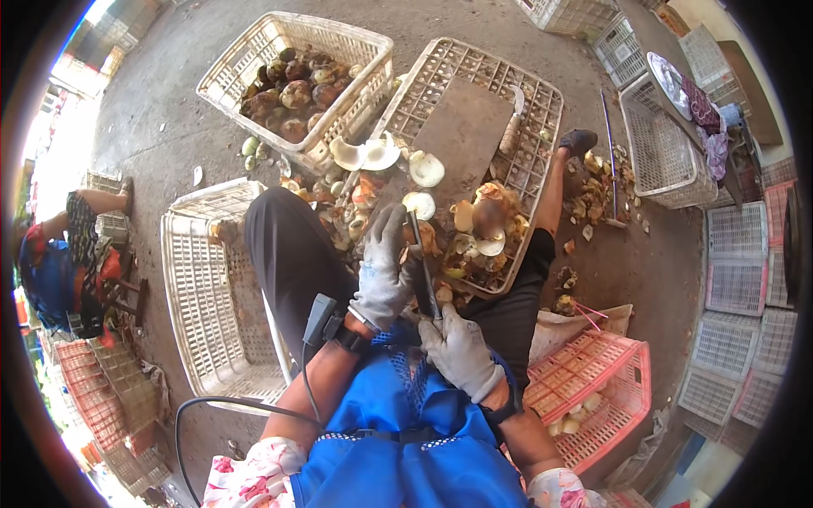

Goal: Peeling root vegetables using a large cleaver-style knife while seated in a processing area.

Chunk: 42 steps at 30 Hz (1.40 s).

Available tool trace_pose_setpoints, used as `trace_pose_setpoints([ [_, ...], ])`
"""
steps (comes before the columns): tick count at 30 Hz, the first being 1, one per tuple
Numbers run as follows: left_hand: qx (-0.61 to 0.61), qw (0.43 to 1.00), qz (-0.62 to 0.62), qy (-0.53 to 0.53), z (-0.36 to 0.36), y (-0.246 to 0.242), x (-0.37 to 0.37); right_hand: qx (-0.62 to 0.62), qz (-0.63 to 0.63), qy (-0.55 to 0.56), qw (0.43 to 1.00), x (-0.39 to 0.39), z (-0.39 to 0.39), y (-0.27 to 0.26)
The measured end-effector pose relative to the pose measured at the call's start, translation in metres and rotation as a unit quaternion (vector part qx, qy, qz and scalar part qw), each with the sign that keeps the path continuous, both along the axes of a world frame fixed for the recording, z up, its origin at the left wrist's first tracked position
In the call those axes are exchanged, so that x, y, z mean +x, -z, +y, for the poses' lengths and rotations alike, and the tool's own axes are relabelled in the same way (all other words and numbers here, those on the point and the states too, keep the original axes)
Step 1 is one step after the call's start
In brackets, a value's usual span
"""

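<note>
My right hand, in a grey work glove, grips the lower end of a dark, narrow-bladed tool, perhaps a knife. Along the blade's left side lies my left hand, gloved too, its fingers stretched out and its palm side partly hidden. Beyond my hands an upturned plastic crate carries a board. A curved knife with a wrapped handle rests on the crate beside the board. Pale, bowl-shaped rind pieces and a brownish heap of peelings lie on the board and crate.
A white crate of dark round produce stands ahead left; another white crate is beside my left leg. A pink crate with pale pieces sits at right. Another person is far left. A long-handled tool lies among scraps.
</note>
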<state>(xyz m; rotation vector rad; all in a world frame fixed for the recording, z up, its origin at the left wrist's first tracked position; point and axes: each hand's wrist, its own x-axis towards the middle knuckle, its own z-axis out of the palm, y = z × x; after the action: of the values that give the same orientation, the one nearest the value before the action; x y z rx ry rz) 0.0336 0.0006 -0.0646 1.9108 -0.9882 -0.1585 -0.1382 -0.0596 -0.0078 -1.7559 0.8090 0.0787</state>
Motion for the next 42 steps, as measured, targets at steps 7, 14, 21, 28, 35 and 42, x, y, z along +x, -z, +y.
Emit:
trace_pose_setpoints([
  [7,0.028,0.999,-0.035,-0.013,-0.003,-0.002,-0.001,-0.041,-0.005,-0.009,0.999,0.0,0.001,0.013],
  [14,0.021,0.999,0.012,-0.043,-0.007,0.004,-0.002,0.007,0.016,0.009,1.0,0.0,0.0,0.01],
  [21,-0.069,0.985,0.136,-0.078,0.002,0.017,-0.002,0.138,0.019,0.075,0.987,-0.002,-0.009,0.006],
  [28,-0.157,0.923,0.351,-0.017,0.007,0.001,-0.001,0.334,0.01,0.144,0.932,-0.017,-0.034,0.009],
  [35,0.079,0.993,-0.084,-0.01,0.005,-0.033,0.01,0.278,0.05,0.161,0.946,-0.006,-0.019,-0.003],
  [42,0.113,0.982,-0.137,0.067,0.005,-0.026,0.015,0.099,0.061,0.073,0.991,-0.006,-0.013,0.005],
])
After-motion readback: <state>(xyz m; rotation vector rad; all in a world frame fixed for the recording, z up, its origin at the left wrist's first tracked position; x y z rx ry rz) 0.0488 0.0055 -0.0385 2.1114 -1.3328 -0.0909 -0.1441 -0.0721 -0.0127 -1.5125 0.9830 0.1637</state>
